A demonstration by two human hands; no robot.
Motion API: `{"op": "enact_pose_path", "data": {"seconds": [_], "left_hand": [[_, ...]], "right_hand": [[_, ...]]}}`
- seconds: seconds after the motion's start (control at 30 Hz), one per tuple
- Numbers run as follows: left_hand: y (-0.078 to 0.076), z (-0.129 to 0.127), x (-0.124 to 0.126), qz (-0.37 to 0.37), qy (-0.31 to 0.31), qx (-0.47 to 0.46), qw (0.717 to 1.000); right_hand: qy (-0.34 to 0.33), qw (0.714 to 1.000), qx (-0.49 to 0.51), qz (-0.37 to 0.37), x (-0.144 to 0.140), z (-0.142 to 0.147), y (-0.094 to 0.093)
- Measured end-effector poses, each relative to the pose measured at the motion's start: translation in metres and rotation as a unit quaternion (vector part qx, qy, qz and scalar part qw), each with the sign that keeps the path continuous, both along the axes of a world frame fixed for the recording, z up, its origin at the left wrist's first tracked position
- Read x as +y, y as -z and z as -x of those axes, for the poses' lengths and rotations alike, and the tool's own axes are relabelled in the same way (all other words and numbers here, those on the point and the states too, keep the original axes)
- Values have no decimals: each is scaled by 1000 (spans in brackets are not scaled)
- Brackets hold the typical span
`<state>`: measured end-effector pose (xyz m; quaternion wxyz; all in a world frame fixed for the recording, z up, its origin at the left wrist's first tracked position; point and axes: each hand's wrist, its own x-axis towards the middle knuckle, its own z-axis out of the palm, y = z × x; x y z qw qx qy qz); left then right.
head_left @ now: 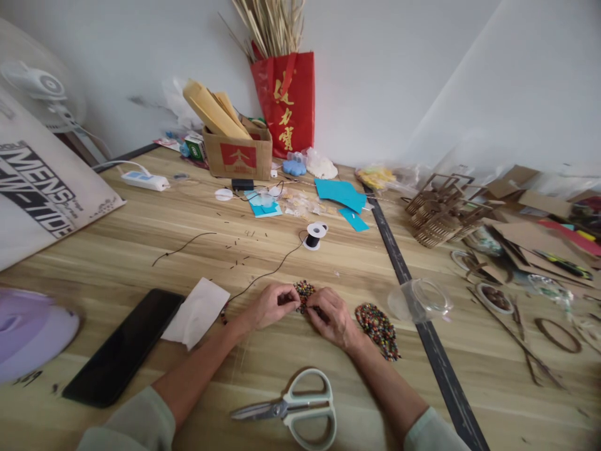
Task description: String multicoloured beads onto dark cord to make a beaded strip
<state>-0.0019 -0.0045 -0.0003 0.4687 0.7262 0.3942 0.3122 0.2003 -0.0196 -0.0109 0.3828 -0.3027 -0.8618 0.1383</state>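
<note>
At lower centre of frame, both hands pinch shut on tiny beads: left hand [271,305] & right hand [331,317] meet over the small bead pile [305,290] w/ black thread [263,275]—beads look light, hard, rolly, so fingertip grip only; thread limp.

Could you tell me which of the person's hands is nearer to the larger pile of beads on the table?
The right hand: it lies just left of the larger bead pile, almost touching it. The left hand is farther left, beyond the right hand.
</note>
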Motion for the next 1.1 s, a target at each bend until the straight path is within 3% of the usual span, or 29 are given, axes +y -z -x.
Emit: {"op": "enact_pose_path", "data": {"seconds": [0.4,1.1], "left_hand": [[1,-3,-2,-35,-9,23,999],[-2,-4,-3,-45,-12,64,997]], "right_hand": [[-10,999,19,25,1,-3,8],[-29,998,39,46,0,-1,4]]}}
